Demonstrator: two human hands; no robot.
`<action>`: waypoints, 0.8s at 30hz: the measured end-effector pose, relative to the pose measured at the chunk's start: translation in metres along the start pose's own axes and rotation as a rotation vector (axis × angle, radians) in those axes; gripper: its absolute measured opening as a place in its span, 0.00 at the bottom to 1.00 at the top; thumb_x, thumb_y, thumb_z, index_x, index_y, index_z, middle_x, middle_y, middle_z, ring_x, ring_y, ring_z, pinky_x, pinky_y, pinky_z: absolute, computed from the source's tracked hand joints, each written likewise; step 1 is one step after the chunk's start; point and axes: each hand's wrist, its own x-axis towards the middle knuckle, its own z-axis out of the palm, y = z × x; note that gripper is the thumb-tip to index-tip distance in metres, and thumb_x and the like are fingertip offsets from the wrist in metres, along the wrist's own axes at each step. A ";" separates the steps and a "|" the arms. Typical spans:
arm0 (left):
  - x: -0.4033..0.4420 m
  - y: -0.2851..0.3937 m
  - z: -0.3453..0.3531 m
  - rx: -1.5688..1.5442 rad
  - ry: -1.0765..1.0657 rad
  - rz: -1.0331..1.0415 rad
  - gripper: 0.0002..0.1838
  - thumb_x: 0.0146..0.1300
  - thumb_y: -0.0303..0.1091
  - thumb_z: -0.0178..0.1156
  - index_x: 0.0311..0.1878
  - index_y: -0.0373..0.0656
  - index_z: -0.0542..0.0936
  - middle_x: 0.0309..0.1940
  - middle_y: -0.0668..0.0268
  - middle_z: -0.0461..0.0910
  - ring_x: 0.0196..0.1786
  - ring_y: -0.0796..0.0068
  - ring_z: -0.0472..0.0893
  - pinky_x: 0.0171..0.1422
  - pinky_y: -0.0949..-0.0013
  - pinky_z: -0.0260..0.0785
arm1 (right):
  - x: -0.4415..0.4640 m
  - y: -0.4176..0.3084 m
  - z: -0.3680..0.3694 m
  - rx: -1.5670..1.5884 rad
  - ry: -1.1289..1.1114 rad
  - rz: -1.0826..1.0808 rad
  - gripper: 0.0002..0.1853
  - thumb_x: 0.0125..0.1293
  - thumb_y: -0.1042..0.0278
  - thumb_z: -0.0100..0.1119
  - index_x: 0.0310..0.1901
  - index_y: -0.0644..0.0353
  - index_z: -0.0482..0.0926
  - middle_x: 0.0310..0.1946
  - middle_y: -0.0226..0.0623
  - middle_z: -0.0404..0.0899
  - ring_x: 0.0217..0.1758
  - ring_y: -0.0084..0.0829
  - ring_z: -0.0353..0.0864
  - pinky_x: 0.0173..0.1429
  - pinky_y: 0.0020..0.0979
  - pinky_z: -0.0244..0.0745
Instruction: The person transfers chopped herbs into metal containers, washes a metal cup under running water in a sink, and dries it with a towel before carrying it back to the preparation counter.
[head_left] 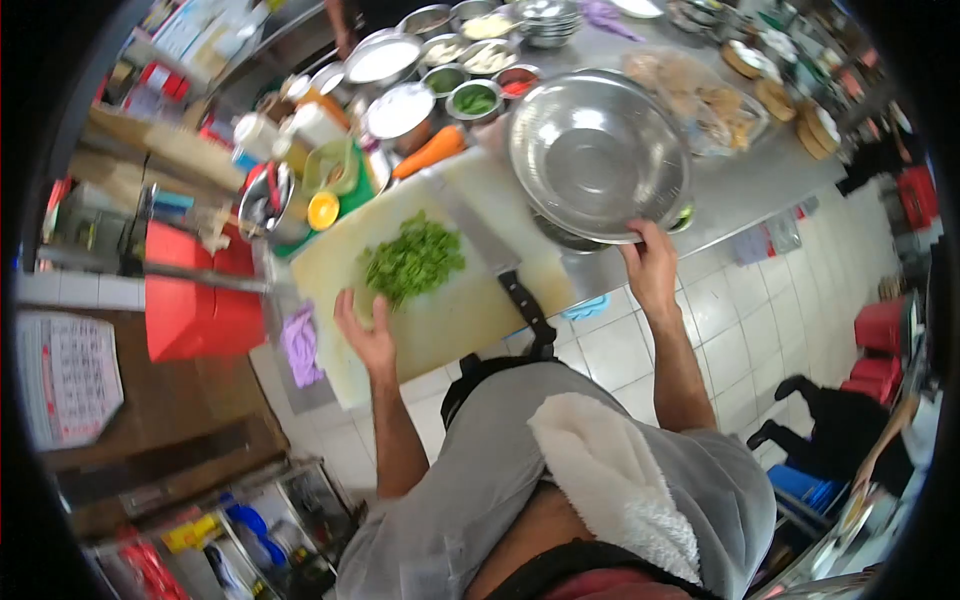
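A loose pile of chopped green herbs (pixel 415 258) lies on the pale cutting board (pixel 440 325). My left hand (pixel 368 335) is over the board at the near edge of the herbs, fingers apart, holding nothing. My right hand (pixel 652 268) grips the near rim of a large shiny metal bowl (pixel 595 150) to the right of the board. The bowl is tilted toward me and its inside looks bare. Part of another metal vessel (pixel 565 235) and a bit of green show beneath it. A kitchen knife (pixel 520 300) lies on the board, its black handle toward me.
A carrot (pixel 430 152) lies beyond the board, near several metal bowls of cut ingredients. Bagged food (pixel 715 105) sits farther right on the steel counter (pixel 745 195). A purple cloth (pixel 300 345) is at the left. Another person (pixel 850 440) is at the lower right.
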 end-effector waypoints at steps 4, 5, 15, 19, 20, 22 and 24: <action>0.012 -0.011 0.008 -0.022 0.007 0.062 0.25 0.62 0.40 0.61 0.60 0.41 0.69 0.61 0.57 0.65 0.61 0.62 0.66 0.63 0.62 0.58 | -0.034 -0.002 0.022 -0.015 0.001 0.045 0.12 0.56 0.74 0.65 0.42 0.62 0.76 0.30 0.44 0.77 0.29 0.36 0.79 0.33 0.33 0.73; 0.018 -0.010 0.010 -0.017 0.016 0.056 0.25 0.62 0.40 0.61 0.60 0.41 0.69 0.61 0.57 0.65 0.61 0.62 0.66 0.63 0.62 0.58 | -0.035 -0.006 0.026 -0.011 -0.008 0.037 0.12 0.56 0.74 0.65 0.42 0.62 0.77 0.30 0.44 0.77 0.29 0.36 0.79 0.33 0.33 0.73; 0.056 -0.061 0.007 -0.230 -0.053 0.069 0.20 0.67 0.36 0.52 0.59 0.38 0.69 0.61 0.51 0.63 0.65 0.55 0.62 0.69 0.58 0.52 | -0.097 -0.079 0.092 0.005 -0.209 0.019 0.51 0.47 0.62 0.73 0.69 0.61 0.50 0.52 0.55 0.69 0.48 0.47 0.71 0.53 0.42 0.68; 0.066 -0.063 0.011 -0.221 -0.180 0.154 0.20 0.67 0.36 0.52 0.59 0.37 0.69 0.62 0.49 0.62 0.65 0.52 0.62 0.69 0.57 0.52 | -0.080 -0.086 0.118 -0.268 -0.227 -0.132 0.52 0.47 0.58 0.72 0.70 0.58 0.49 0.58 0.58 0.64 0.58 0.54 0.65 0.60 0.48 0.61; 0.067 -0.065 0.013 -0.230 -0.190 0.153 0.20 0.67 0.36 0.52 0.59 0.37 0.69 0.62 0.49 0.62 0.65 0.52 0.62 0.69 0.57 0.52 | -0.077 -0.087 0.120 -0.331 -0.182 -0.165 0.52 0.48 0.57 0.72 0.70 0.57 0.49 0.59 0.57 0.63 0.60 0.56 0.63 0.61 0.49 0.60; 0.067 -0.066 0.019 -0.230 -0.243 0.155 0.21 0.66 0.37 0.53 0.59 0.37 0.69 0.63 0.48 0.61 0.65 0.50 0.62 0.69 0.54 0.51 | -0.067 -0.091 0.119 -0.317 -0.145 -0.163 0.49 0.50 0.60 0.71 0.69 0.61 0.51 0.60 0.61 0.62 0.59 0.55 0.63 0.61 0.47 0.60; 0.066 -0.065 0.020 -0.221 -0.252 0.137 0.22 0.66 0.38 0.54 0.59 0.36 0.69 0.63 0.48 0.62 0.64 0.49 0.62 0.69 0.54 0.51 | -0.064 -0.093 0.117 -0.303 -0.171 0.017 0.46 0.51 0.62 0.71 0.68 0.62 0.53 0.56 0.60 0.66 0.59 0.53 0.64 0.62 0.47 0.58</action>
